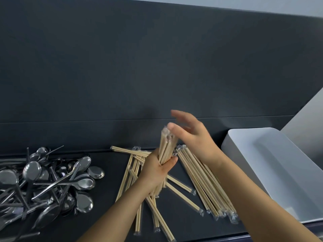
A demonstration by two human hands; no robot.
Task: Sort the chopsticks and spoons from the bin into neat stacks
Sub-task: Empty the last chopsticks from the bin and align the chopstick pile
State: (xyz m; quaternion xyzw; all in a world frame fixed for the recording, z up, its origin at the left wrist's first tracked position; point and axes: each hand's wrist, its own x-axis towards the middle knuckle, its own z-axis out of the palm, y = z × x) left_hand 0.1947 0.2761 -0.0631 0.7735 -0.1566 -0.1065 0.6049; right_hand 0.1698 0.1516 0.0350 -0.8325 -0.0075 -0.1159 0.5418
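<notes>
Above table [108, 198], left hand [155, 169] gripping chopsticks [167, 145]

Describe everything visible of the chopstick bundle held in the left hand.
The bundle is a fistful of pale wooden chopsticks in clear plastic sleeves with crimped ends. It stands nearly upright, leaning slightly right, above the loose chopsticks on the dark table. The left hand grips its middle; lower ends stick out below the fist. The open right hand, blurred, is at its top, thumb seemingly on the sleeve ends. Whether its bottom rests on the table is unclear.
</notes>
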